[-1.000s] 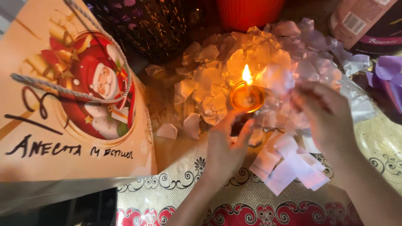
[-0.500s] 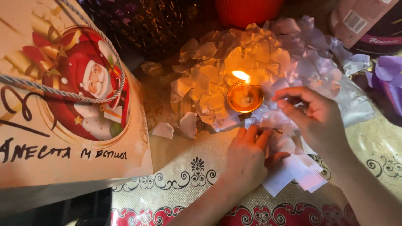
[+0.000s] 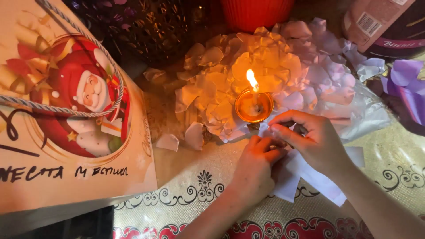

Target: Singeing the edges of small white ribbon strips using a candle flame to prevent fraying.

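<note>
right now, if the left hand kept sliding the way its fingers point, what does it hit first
The left hand points up and right, so it would probably meet the right hand's fingers first, which it already seems to touch; beyond them sits the lit candle.

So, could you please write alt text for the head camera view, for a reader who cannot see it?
Two bare hands, left hand and right hand, meet over white paper pieces just in front of a lit candle in a small round holder. Pale paper petals surround the candle, and a festive gift bag lies to the left on a patterned tablecloth.
</note>
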